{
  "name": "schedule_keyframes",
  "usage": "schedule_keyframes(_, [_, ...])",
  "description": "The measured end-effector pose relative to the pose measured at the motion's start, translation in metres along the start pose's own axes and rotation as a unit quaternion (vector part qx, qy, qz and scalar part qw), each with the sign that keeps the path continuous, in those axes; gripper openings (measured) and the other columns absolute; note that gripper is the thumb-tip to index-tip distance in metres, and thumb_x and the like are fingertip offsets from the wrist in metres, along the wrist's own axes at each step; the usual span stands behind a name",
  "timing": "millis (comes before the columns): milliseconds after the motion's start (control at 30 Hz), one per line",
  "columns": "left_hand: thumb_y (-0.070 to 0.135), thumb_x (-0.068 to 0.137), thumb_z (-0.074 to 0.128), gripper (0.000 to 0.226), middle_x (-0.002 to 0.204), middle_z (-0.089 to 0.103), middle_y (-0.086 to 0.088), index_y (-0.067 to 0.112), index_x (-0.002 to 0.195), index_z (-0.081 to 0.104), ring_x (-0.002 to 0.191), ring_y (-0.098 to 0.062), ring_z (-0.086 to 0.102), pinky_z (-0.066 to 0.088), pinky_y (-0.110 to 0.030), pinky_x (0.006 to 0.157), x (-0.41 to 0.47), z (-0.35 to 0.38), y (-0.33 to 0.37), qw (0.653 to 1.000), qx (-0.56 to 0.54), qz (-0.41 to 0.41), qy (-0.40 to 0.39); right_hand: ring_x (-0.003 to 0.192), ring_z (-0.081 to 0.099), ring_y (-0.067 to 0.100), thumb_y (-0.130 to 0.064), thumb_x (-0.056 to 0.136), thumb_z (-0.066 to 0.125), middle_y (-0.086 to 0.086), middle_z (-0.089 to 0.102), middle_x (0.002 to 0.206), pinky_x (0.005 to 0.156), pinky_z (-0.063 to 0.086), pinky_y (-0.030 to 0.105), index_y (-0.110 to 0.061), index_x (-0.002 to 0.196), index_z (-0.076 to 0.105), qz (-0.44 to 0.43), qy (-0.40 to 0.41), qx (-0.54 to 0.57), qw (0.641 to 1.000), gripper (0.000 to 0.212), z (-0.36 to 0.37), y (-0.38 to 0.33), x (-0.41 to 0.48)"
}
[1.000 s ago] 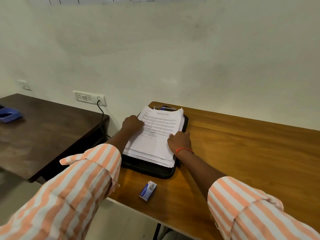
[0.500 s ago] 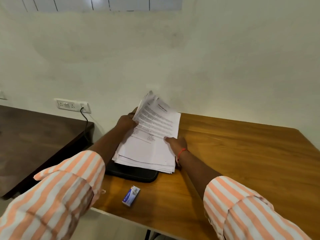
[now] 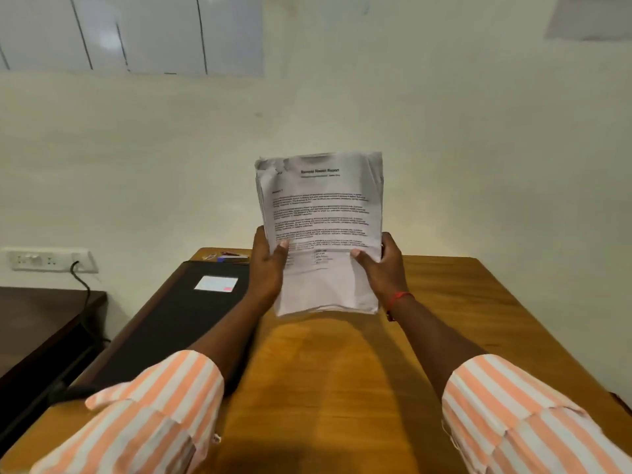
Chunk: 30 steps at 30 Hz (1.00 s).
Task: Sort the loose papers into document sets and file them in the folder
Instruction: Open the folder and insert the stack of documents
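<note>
Both hands are up holding the stack of papers [image 3: 321, 230] upright above the wooden table [image 3: 444, 336] — left hand [image 3: 268, 268] grasping the left edge, right hand [image 3: 384, 268] the right, thumbs across the printed front page (text too blurry to read). The black folder [image 3: 171, 323] lies closed on the table, just left of the papers.

I see folder [image 3: 164, 323] on tabletop [image 3: 444, 319], left side | papers [image 3: 325, 213] above tabletop, right of folder, between left hand [image 3: 268, 268] and right hand [image 3: 384, 268]
</note>
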State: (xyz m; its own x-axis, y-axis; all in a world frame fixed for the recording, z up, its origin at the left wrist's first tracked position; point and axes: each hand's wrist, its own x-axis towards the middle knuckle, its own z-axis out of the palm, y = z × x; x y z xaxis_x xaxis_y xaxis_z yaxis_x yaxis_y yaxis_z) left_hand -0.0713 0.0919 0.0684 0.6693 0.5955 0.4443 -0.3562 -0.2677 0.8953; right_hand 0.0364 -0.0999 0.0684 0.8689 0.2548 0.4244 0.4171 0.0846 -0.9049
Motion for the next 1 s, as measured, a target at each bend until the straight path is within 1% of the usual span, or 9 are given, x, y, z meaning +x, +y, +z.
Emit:
schedule_keyframes(67, [0.026, 0.105, 0.052, 0.028, 0.121, 0.062, -0.001, 0.019, 0.131, 0.043, 0.103, -0.015, 0.070, 0.062, -0.030, 0.079, -0.011, 0.018, -0.005, 1.000, -0.024, 0.012, -0.014, 0.100, 0.068, 0.007, -0.018, 0.086, 0.079, -0.004, 0.070, 0.111, 0.084, 0.057, 0.026, -0.018, 0.115, 0.059, 0.000, -0.003, -0.011, 1.000, 0.035, -0.022, 0.006, -0.006])
schedule_keyframes(133, [0.026, 0.105, 0.052, 0.028, 0.121, 0.061, -0.004, 0.015, 0.129, 0.043, 0.104, -0.017, 0.069, 0.062, -0.028, 0.078, -0.014, 0.027, -0.012, 1.000, -0.011, 0.023, -0.015, 0.104, 0.068, 0.010, -0.021, 0.084, 0.081, -0.005, 0.070, 0.115, 0.085, 0.057, 0.027, -0.020, 0.121, 0.060, 0.001, 0.005, -0.008, 1.000, 0.043, -0.033, 0.015, -0.012])
schedule_keyframes(333, [0.038, 0.105, 0.051, 0.030, 0.119, 0.060, -0.003, 0.021, 0.127, 0.040, 0.104, -0.016, 0.065, 0.060, -0.027, 0.077, -0.027, 0.048, -0.014, 0.999, 0.026, 0.002, 0.020, 0.103, 0.069, 0.013, -0.019, 0.087, 0.078, -0.005, 0.071, 0.112, 0.085, 0.058, 0.030, -0.018, 0.121, 0.061, 0.052, 0.013, 0.030, 0.998, 0.038, -0.040, 0.034, -0.033])
schedule_keyframes(467, [0.042, 0.106, 0.046, 0.026, 0.110, 0.062, 0.003, 0.021, 0.121, 0.045, 0.097, -0.013, 0.066, 0.056, -0.021, 0.067, -0.028, 0.045, -0.010, 0.999, 0.025, -0.031, 0.031, 0.099, 0.070, 0.012, -0.019, 0.088, 0.077, -0.002, 0.072, 0.113, 0.079, 0.059, 0.026, -0.015, 0.125, 0.061, 0.056, 0.018, 0.049, 0.997, 0.041, -0.035, 0.034, -0.032])
schedule_keyframes(600, [0.044, 0.105, 0.046, 0.032, 0.117, 0.064, -0.003, 0.018, 0.126, 0.044, 0.102, -0.017, 0.068, 0.059, -0.023, 0.068, -0.037, 0.043, -0.026, 0.999, 0.041, -0.032, -0.013, 0.109, 0.068, 0.017, -0.021, 0.088, 0.077, -0.003, 0.071, 0.119, 0.090, 0.057, 0.034, -0.018, 0.130, 0.058, 0.081, -0.010, 0.038, 0.996, 0.046, -0.039, 0.050, -0.035])
schedule_keyframes(767, [0.046, 0.105, 0.046, 0.033, 0.117, 0.063, -0.005, 0.017, 0.119, 0.045, 0.102, -0.023, 0.068, 0.063, -0.042, 0.079, -0.035, 0.055, -0.030, 0.994, 0.107, -0.021, -0.001, 0.107, 0.065, 0.017, -0.018, 0.091, 0.073, -0.001, 0.069, 0.119, 0.086, 0.054, 0.026, -0.015, 0.131, 0.057, 0.079, 0.000, -0.018, 0.997, 0.043, -0.046, 0.048, -0.037])
schedule_keyframes(833, [0.037, 0.107, 0.047, 0.025, 0.117, 0.062, -0.005, 0.014, 0.115, 0.046, 0.102, -0.022, 0.065, 0.060, -0.040, 0.080, -0.031, 0.067, -0.025, 0.990, 0.139, -0.022, 0.008, 0.101, 0.064, 0.014, -0.015, 0.091, 0.072, 0.000, 0.067, 0.115, 0.078, 0.051, 0.018, -0.014, 0.128, 0.057, 0.076, 0.022, -0.045, 0.996, 0.040, -0.054, 0.039, -0.032])
schedule_keyframes(933, [0.027, 0.107, 0.050, 0.024, 0.117, 0.062, -0.007, 0.007, 0.120, 0.052, 0.102, -0.022, 0.061, 0.055, -0.034, 0.079, -0.024, 0.095, -0.030, 0.985, 0.157, -0.060, -0.029, 0.105, 0.062, 0.019, -0.015, 0.089, 0.074, 0.001, 0.064, 0.118, 0.081, 0.047, 0.025, -0.012, 0.129, 0.055, 0.099, 0.037, -0.131, 0.986, 0.044, -0.083, 0.040, -0.022])
schedule_keyframes(1000, [0.025, 0.104, 0.054, 0.030, 0.124, 0.066, -0.009, 0.006, 0.127, 0.057, 0.110, -0.028, 0.065, 0.058, -0.042, 0.090, -0.027, 0.119, -0.039, 0.981, 0.136, -0.115, -0.072, 0.112, 0.061, 0.027, -0.016, 0.086, 0.078, 0.007, 0.063, 0.126, 0.085, 0.048, 0.031, -0.010, 0.130, 0.051, 0.150, 0.039, -0.202, 0.967, 0.052, -0.110, 0.048, -0.018])
